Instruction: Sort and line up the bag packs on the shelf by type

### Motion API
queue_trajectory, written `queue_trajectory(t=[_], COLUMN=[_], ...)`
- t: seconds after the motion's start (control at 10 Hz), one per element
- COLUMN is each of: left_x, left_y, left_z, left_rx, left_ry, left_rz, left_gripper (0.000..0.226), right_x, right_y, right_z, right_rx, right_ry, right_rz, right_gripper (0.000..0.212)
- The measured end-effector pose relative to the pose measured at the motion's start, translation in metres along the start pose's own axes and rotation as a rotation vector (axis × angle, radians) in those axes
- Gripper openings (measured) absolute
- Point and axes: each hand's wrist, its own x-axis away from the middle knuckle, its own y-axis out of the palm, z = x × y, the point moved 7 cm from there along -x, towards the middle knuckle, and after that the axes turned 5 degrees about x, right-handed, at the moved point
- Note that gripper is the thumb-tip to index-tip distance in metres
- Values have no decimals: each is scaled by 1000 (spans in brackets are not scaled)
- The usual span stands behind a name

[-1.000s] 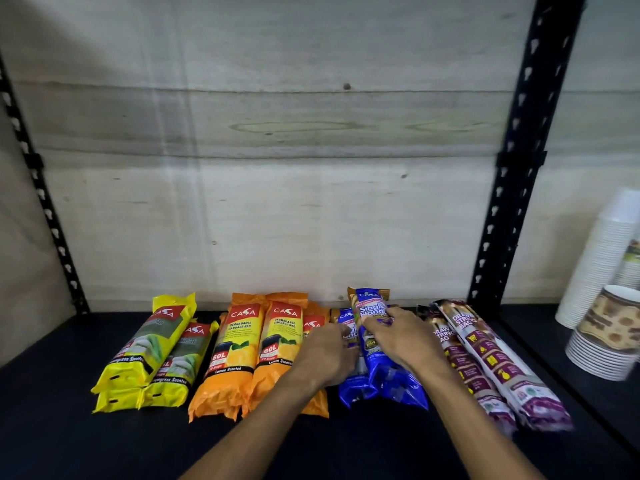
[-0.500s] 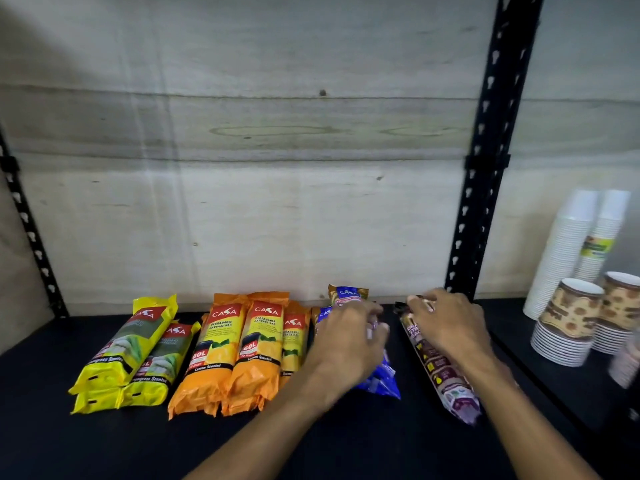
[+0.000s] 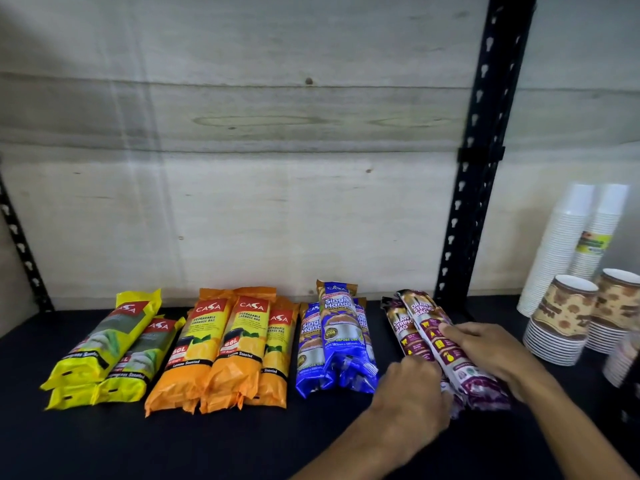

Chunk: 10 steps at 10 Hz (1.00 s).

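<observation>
Four groups of bag packs lie side by side on the dark shelf (image 3: 173, 445). Yellow packs (image 3: 104, 351) are at the left, orange packs (image 3: 228, 348) beside them, blue packs (image 3: 334, 337) in the middle, and purple drawstring packs (image 3: 420, 323) at the right. My left hand (image 3: 412, 393) presses against the near left side of the purple packs. My right hand (image 3: 491, 351) lies over their right side, fingers curled around the top pack. The lower ends of the purple packs are partly hidden by my hands.
A black slotted upright (image 3: 481, 150) stands behind the purple packs against the pale wooden back wall. Tall white cup stacks (image 3: 568, 244) and brown patterned paper cups (image 3: 568, 306) on stacked plates fill the shelf's right end. Another upright (image 3: 20, 251) rises at the far left.
My left hand left the blue packs and moved right onto the purple packs. My right hand slid down the purple packs toward me. The blue packs now lie uncovered.
</observation>
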Motion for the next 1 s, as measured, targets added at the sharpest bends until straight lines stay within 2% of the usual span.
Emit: queue_trajectory(t=[0.2,0.5,0.6,0.8,0.9,1.0], left_x=[-6,1,10,36,54,77], left_y=[-11,-8,-24,-80,-106,-130], left_z=[-2,-4,-5,-18,-30,-45], left_rx=[-218,-243,-203,-104,-96,-83], left_ry=[-58,-95,-66,13,4,-15], left_rz=[-28,-58,9,295,396,467], left_gripper=[37,42,40,29,29,32], right_x=[-13,-16,-11,6,11,24], right_y=[13,20,15,17,26,34], right_z=[-17,-27,-33,-65,-77,-93], right_rx=[20,25,17,71,79,70], right_ry=[-41,-48,-68,-181,-201,-268], right_rz=[6,-30,12,122,118,161], right_gripper=[40,35,40,35,41,39])
